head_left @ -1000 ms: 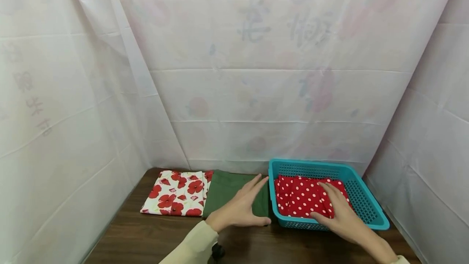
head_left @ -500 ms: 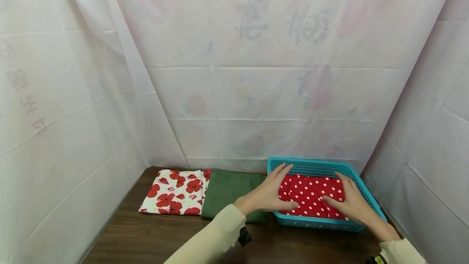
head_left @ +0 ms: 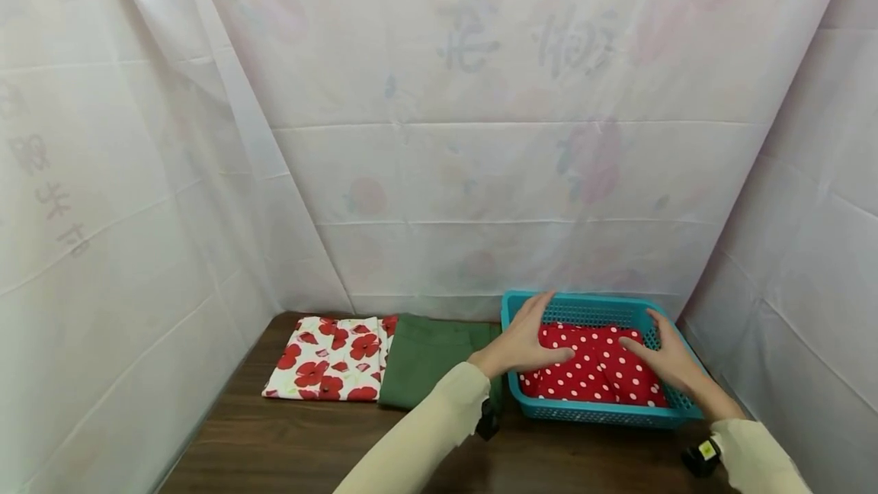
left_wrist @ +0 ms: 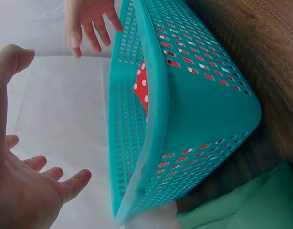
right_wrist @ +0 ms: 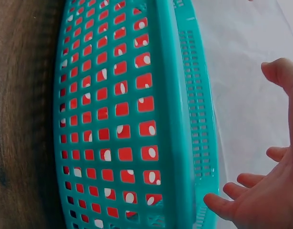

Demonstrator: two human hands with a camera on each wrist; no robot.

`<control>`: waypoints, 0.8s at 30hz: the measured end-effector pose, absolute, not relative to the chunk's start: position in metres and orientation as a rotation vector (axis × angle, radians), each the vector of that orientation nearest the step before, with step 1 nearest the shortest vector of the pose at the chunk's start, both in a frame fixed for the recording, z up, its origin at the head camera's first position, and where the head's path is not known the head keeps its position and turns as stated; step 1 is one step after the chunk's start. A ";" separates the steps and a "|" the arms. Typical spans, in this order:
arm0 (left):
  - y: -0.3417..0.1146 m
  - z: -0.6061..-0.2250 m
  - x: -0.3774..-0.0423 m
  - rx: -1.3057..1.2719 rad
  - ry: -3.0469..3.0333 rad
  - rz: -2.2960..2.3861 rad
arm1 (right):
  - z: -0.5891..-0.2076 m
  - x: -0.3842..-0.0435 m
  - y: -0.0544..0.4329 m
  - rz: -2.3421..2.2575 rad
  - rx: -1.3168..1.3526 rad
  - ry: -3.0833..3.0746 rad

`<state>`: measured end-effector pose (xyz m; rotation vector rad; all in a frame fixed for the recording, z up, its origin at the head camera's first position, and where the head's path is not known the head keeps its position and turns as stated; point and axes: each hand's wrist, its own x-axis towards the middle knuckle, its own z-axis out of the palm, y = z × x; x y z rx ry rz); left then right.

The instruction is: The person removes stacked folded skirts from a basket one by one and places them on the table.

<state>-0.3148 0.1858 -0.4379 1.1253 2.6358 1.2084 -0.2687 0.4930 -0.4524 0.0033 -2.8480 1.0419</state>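
A teal plastic basket (head_left: 604,412) holds a red cloth with white polka dots (head_left: 583,380), folded and slightly rumpled. Over the basket's left side hovers my left hand (head_left: 524,338), fingers spread and holding nothing. My right hand (head_left: 665,357) is over the right side in a similar pose. In the left wrist view, my left hand (left_wrist: 27,188) is apart from the basket's rim (left_wrist: 158,95), its thumb and fingers spread. The right wrist view shows my right hand (right_wrist: 270,186) beyond the rim, with red cloth visible through the wall holes.
Left of the basket lies a folded green cloth (head_left: 432,360). It overlaps a folded white cloth with red flowers (head_left: 336,360) further left. All rest on a dark wooden table (head_left: 274,441). White printed sheets (head_left: 439,174) hang behind and on both sides.
My left hand has moved right, from above the green cloth to over the basket. My right hand has shifted slightly right. The polka-dot cloth now lies a little more spread toward the right.
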 end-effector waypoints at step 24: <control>0.214 -0.461 -0.312 0.634 2.593 1.215 | -0.480 -0.281 0.511 1.137 -0.255 -3.000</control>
